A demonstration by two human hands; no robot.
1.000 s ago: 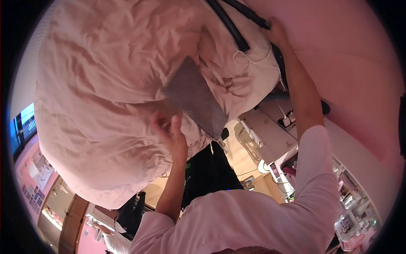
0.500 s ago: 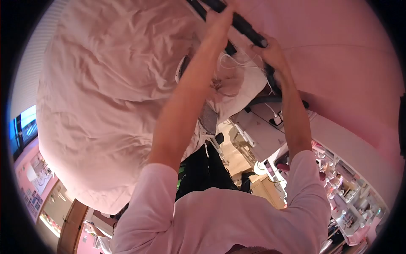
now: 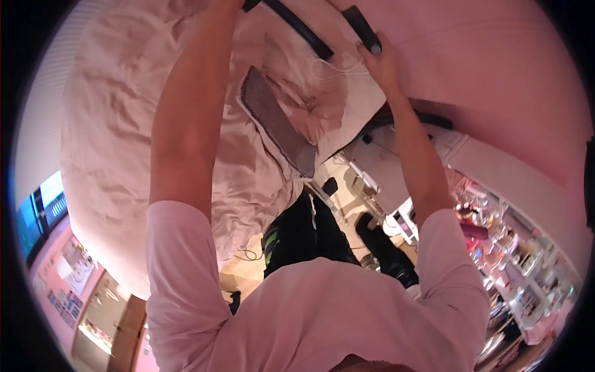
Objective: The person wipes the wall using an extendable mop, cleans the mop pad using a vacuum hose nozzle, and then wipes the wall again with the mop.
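Observation:
My right hand grips the lower end of a short black tube with a grey tip, held near the pink wall. My left hand is almost wholly cut off by the top edge. A small black piece shows beside it, and its fingers are hidden. Between the hands, a longer black tube slants over the bed, its upper end out of view. Below it on the pink bedding rests a long grey pad with a pale edge. A thin white cord loops near the right hand.
A curved black hose runs along the wall behind my right forearm. White shelves crowded with small items stand at the right. My black-trousered legs are beside the bed, and a black item lies on the floor.
My left arm has swung left and up, away from the right hand. The black tubes now appear farther apart, and the grey pad shows fully. My right hand has shifted slightly up and left.

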